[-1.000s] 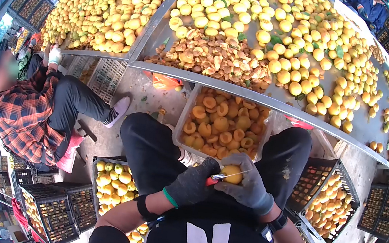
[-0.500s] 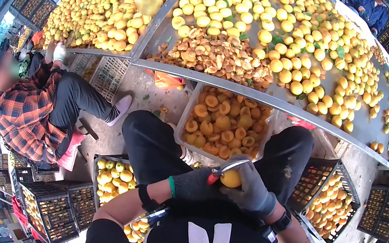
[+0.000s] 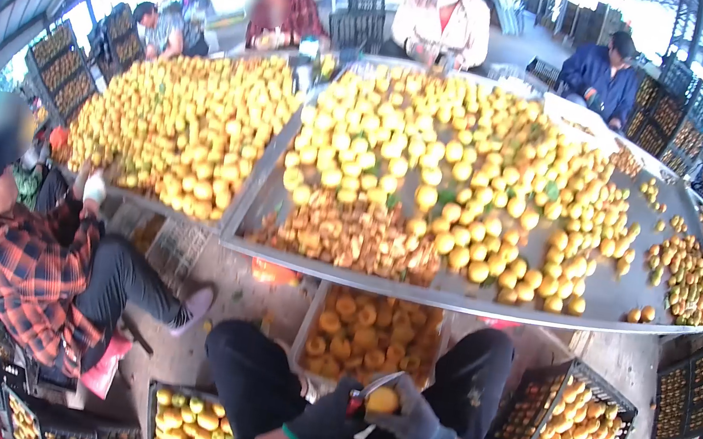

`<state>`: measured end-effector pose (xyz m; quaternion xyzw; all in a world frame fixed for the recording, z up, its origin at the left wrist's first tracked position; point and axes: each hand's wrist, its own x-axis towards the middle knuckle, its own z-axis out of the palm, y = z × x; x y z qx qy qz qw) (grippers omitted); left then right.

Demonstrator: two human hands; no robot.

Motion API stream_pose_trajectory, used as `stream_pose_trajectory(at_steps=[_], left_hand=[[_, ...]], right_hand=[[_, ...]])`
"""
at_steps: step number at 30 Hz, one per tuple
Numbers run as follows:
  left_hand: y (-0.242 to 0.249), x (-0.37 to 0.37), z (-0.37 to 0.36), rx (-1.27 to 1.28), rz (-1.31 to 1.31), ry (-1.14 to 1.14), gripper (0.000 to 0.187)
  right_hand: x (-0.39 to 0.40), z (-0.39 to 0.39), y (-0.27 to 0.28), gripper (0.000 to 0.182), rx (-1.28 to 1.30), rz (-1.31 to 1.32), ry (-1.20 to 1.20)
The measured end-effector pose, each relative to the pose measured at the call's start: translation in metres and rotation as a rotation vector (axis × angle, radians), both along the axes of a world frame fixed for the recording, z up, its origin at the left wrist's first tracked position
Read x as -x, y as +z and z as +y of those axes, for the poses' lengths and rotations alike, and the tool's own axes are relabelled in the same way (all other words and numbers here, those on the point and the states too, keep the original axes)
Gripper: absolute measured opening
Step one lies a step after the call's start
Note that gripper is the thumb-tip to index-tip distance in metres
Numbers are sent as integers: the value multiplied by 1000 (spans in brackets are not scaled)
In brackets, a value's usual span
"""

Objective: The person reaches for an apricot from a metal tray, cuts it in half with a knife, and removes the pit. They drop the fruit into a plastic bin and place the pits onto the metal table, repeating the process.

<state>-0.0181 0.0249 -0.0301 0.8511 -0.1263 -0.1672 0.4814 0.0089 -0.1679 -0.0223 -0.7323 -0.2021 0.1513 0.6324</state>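
Gloved in grey, my left hand point(image 3: 327, 420) is closed around the red handle of a knife point(image 3: 380, 383). Its blade points up and to the right, along the top of a yellow-orange apricot point(image 3: 382, 401). That fruit sits in the fingers of my gloved right hand point(image 3: 420, 425), to the right of the knife. Whether the blade is cutting into the skin cannot be made out. Just beyond my hands, between my knees, a pale crate point(image 3: 306, 328) holds many halved apricots.
A metal-edged table point(image 3: 413, 295) spans ahead, heaped with whole apricots point(image 3: 364, 131) and a pile of cut pieces point(image 3: 349, 235). Black crates of fruit stand to my left point(image 3: 150, 425) and right point(image 3: 532, 416). A person in a checked shirt point(image 3: 34, 274) sits at left; others work across the table.
The view has tipped up, bringing people behind the table into sight. My hands appear lower in the frame, still holding the knife and the apricot.
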Motion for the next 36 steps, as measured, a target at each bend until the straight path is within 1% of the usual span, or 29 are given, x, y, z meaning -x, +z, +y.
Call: stream_pose_trajectory(at_steps=[2,3,4,5,6,8,9,11,12,14,15,17,18,20,21,23,24,26,27,29,31,33,34,35,36], left_hand=[[-18,5,-2,55,53,62,52],[-27,4,-3,55,28,52,52],[-36,3,-4,126,-90,10,50],[-32,-2,-6,198,-204,-35,47],[-28,-2,-6,199,-211,-46,47],[-17,2,-4,331,63,-55,43],[-18,1,-4,330,62,-66,43],[-22,0,-9,78,-147,-56,41],[-20,3,-10,79,-143,-59,41],[-12,0,-14,452,238,151,39],[-21,-1,-13,454,230,146,39],[-51,-1,-8,276,59,31,36],[-54,-3,-6,277,54,24,36],[-59,-3,-4,75,-186,-106,32],[-65,-3,-3,74,-191,-120,32],[-77,0,-3,233,41,-61,30],[-75,-1,-5,237,44,-83,30],[-70,1,-6,165,106,6,27],[-69,0,0,164,114,-5,27],[-65,-8,22,-348,-600,-340,23],[-37,-11,45,-829,-636,-254,22],[-3,-25,62,-332,-224,193,28],[17,-28,59,-188,-221,309,29],[33,-28,57,-47,-222,432,31],[37,-23,55,-60,-188,456,31]], right_hand=[[0,6,-2,50,69,-250,-29],[-2,9,4,50,69,-275,-40],[2,12,14,49,178,-384,-67],[5,14,24,49,289,-489,-97],[8,15,33,49,291,-494,-108],[11,17,46,50,401,-565,-94],[13,18,38,50,403,-565,-104],[15,21,12,51,-248,340,-199],[16,23,7,51,-247,343,-203],[12,24,3,50,-313,512,-263],[12,23,-2,50,-312,503,-265],[15,21,-12,50,-41,223,-222],[13,21,-12,50,-41,217,-229],[14,23,-13,49,368,-395,-269],[11,23,-12,49,369,-397,-283],[7,20,-8,53,406,-384,-167],[4,18,-10,53,414,-380,-187],[-6,16,-21,52,447,-292,6],[-12,12,-31,52,448,-283,-3],[-25,7,-44,42,124,-234,55],[-30,-2,-35,43,-231,302,-109],[-37,-8,-35,49,-1126,586,-118],[-39,-9,-19,49,-1235,595,-72],[-42,-11,-4,51,-1211,686,-28],[-41,-11,6,51,-1215,777,-5]])
